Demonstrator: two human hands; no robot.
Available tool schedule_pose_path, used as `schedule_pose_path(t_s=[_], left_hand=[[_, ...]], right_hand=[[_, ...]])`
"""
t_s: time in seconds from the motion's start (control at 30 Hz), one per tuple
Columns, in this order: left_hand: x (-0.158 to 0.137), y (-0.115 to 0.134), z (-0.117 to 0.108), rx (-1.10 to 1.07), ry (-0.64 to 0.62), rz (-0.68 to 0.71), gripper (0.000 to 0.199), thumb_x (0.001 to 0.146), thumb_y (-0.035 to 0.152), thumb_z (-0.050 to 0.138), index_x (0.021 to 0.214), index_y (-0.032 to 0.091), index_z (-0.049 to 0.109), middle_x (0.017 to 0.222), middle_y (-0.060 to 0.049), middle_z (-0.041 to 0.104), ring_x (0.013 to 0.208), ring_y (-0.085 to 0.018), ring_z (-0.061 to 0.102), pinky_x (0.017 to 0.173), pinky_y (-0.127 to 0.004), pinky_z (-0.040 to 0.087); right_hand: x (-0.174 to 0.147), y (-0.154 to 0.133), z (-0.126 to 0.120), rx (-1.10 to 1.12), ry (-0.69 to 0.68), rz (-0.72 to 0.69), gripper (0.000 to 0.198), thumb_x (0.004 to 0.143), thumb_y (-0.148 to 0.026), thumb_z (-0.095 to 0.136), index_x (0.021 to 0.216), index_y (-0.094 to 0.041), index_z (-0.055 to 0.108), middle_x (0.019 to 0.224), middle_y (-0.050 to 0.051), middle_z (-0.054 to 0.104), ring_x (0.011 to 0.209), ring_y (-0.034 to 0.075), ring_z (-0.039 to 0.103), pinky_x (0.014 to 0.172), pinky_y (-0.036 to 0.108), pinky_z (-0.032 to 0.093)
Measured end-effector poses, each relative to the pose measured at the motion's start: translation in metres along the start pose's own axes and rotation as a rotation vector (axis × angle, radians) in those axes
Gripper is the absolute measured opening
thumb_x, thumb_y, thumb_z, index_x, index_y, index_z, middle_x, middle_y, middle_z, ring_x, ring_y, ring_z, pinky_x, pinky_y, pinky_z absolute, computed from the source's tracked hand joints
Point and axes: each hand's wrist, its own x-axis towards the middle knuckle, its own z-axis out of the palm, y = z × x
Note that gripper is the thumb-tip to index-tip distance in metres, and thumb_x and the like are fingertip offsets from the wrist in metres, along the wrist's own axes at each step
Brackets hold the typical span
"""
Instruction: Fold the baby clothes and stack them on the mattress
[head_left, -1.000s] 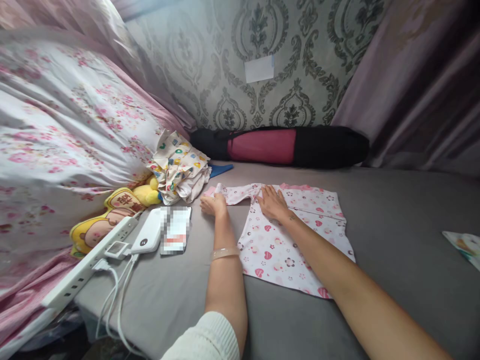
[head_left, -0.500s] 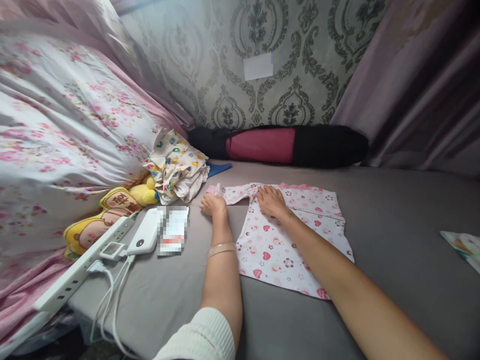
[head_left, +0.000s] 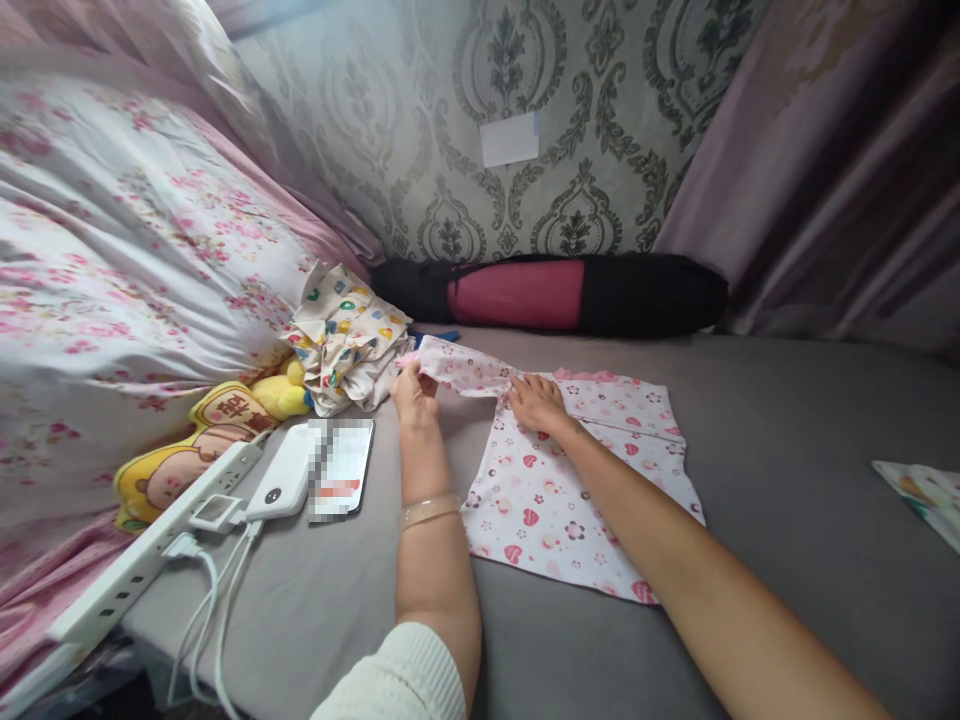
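A white children's shirt (head_left: 570,510) printed with pink hearts and flowers lies spread on the grey bed sheet. My left hand (head_left: 416,395) is closed on the pink cuff of its left-side sleeve (head_left: 465,370), which is raised off the sheet and stretched out sideways. At the shoulder, where that sleeve joins the body, my right hand (head_left: 536,402) rests with its fingers lying on the cloth. My right forearm crosses over the shirt and hides part of its right side. A pink ruffled collar edge (head_left: 585,376) shows along the top.
To the left are a crumpled patterned cloth (head_left: 349,340), a yellow plush toy (head_left: 169,480), a white power strip (head_left: 150,555) with cables, a power bank (head_left: 283,475) and a phone (head_left: 345,465). A black and red long bag (head_left: 517,295) lies along the wall. A packet (head_left: 922,490) is far right.
My left hand has lifted the sleeve's cuff up and slightly to the left, opening the sleeve out. My right hand stays at the shoulder. The view has shifted slightly.
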Motion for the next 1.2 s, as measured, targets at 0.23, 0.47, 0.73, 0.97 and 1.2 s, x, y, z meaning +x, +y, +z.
schedule_pose_path(t_s=[0.23,0.47,0.73,0.97,1.2], left_hand=[[-0.034,0.027,0.028,-0.307,-0.392,0.047,0.016,0.089,0.015,0.048,0.097,0.016,0.062,0.087,-0.004,0.072,0.091,-0.013,0.068,0.083,-0.022,0.053],[-0.06,0.004,0.057,-0.315,-0.518,0.035,0.005,0.088,0.015,0.051,0.09,0.019,0.054,0.087,0.0,0.069,0.083,-0.009,0.068,0.079,-0.02,0.051],[-0.073,-0.026,0.076,-0.118,-0.541,0.089,0.014,0.086,0.031,0.056,0.093,0.02,0.051,0.097,-0.003,0.067,0.097,-0.016,0.066,0.086,-0.029,0.05],[-0.096,-0.065,0.088,0.094,-0.555,0.095,0.016,0.091,0.028,0.045,0.104,0.02,0.049,0.095,-0.004,0.065,0.09,-0.014,0.065,0.082,-0.027,0.05],[-0.122,-0.104,0.084,0.46,-0.594,0.219,0.013,0.091,0.024,0.047,0.102,0.021,0.052,0.082,0.0,0.059,0.079,-0.013,0.059,0.075,-0.025,0.047]], right_hand=[[0.002,-0.012,-0.006,-0.043,-0.047,0.041,0.064,0.092,-0.057,0.03,0.144,-0.022,0.04,0.142,0.013,0.044,0.131,0.032,0.034,0.107,0.047,0.022],[0.014,-0.025,-0.02,-0.08,-0.162,0.134,0.077,0.083,-0.071,0.039,0.144,-0.026,0.04,0.141,0.016,0.042,0.129,0.037,0.036,0.099,0.052,0.03],[0.015,-0.001,-0.033,0.089,-0.122,0.051,0.055,0.089,-0.045,0.046,0.14,-0.025,0.046,0.141,0.012,0.049,0.131,0.033,0.042,0.106,0.05,0.03],[-0.036,0.052,-0.056,1.127,0.063,0.47,0.028,0.093,-0.027,0.046,0.114,-0.013,0.059,0.115,0.014,0.067,0.1,0.02,0.066,0.088,0.032,0.051],[-0.069,0.075,-0.058,1.584,0.011,0.57,0.023,0.099,-0.033,0.038,0.094,-0.016,0.053,0.093,0.014,0.068,0.079,0.016,0.068,0.076,0.029,0.056]])
